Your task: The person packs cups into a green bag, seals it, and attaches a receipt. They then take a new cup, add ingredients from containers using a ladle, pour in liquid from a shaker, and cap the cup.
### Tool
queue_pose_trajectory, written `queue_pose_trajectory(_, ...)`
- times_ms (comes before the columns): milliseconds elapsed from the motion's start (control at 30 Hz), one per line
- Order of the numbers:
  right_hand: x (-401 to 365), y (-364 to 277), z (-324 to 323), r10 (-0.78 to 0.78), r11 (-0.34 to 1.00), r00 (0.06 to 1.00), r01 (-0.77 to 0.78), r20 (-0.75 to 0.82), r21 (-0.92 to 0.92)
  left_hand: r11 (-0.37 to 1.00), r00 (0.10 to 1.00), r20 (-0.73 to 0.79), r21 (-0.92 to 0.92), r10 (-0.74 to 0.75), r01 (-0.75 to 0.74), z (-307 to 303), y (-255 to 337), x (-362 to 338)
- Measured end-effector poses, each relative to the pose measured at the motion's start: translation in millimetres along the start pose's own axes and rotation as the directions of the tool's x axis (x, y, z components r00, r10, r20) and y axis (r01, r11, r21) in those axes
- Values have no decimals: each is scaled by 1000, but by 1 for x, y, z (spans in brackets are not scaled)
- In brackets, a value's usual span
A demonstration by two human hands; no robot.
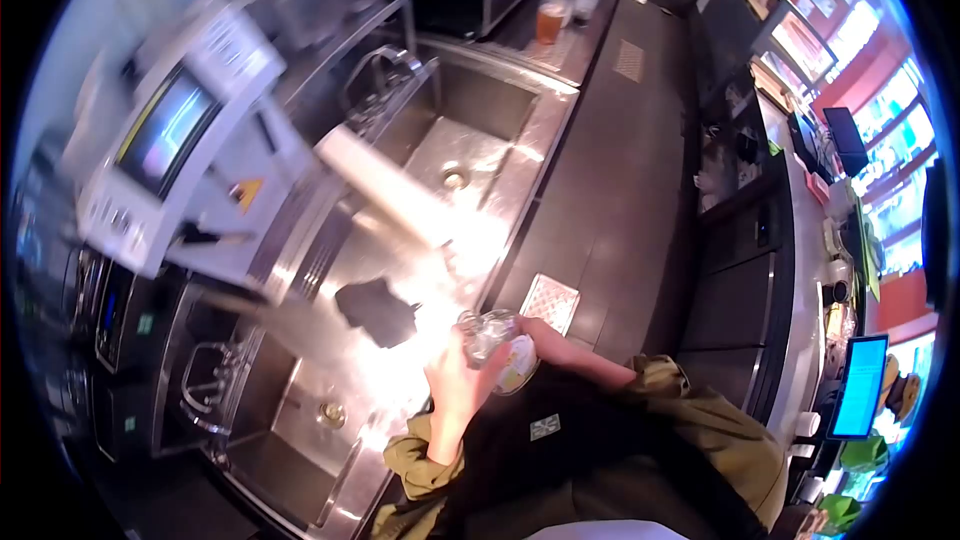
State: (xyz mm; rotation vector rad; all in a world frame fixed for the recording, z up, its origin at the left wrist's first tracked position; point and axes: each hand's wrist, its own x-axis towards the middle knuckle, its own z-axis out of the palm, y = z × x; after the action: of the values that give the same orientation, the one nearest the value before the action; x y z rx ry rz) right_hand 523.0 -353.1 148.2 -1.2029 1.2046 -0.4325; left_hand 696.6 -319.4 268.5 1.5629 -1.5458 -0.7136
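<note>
Left hand (462, 380): grip closed on clear cup (488, 337) | Right hand (537, 333): at cup, grip unclear | Dark cloth (375, 312): on counter (368, 252)

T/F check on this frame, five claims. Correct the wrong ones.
1. The left hand is on the clear container. True.
2. The right hand is far from the left. False: they are close together.
3. The dark item lies in a basin. False: it lies on the steel counter between the basins.
4. The bottle holds amber liquid. True.
5. The screen at far right is unlit. False: it glows blue.
</note>
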Motion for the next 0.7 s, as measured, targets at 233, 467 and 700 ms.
queue_pose_trajectory(233,-3,37,-289,-265,938,847,338,-461,82,962,970,45,122,239,-243,221,71,162)
queue_pose_trajectory(467,118,-16,-483,-195,853,924,325,-329,408,942,960,-195,308,201,-135,351,90,441)
queue_pose_trajectory(700,256,-82,-642,-127,761,973,219,-190,611,924,935,-354,366,32,107,459,31,649)
